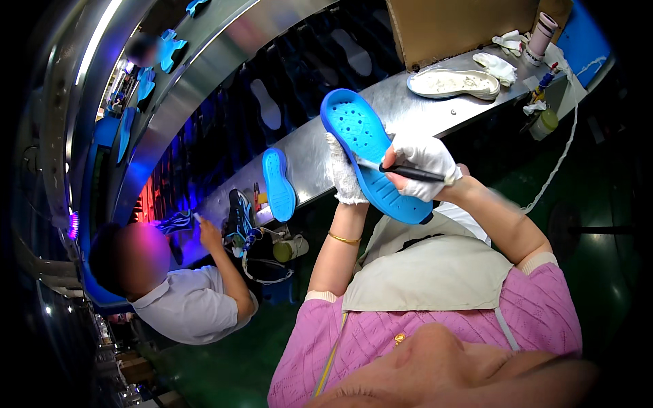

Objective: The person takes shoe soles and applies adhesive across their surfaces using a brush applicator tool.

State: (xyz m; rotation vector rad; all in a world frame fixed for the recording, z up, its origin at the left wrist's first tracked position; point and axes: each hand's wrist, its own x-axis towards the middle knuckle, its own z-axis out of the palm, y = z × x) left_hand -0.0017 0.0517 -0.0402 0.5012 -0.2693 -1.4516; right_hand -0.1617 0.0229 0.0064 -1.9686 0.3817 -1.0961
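Note:
A blue shoe sole [383,190] with a raised rim and small round holes is held up in front of me, tilted. My left hand [345,173], in a white glove, grips it from its left edge, with the fingers partly hidden behind it. My right hand [423,163], in a white glove with bare fingertips, is closed round a brush [416,174] with a black handle. The brush's pale tip meets the inside of the sole near its middle. A second blue sole [278,183] lies on the metal ledge to the left of my left hand.
The metal ledge [435,117] runs along a dark conveyor carrying grey insole shapes [265,104]. At the right are a white container [454,83], a cloth [496,69], a pink cylinder [541,38] and a hanging cord [570,139]. A co-worker [194,299] handles a dark shoe [175,223] at the left.

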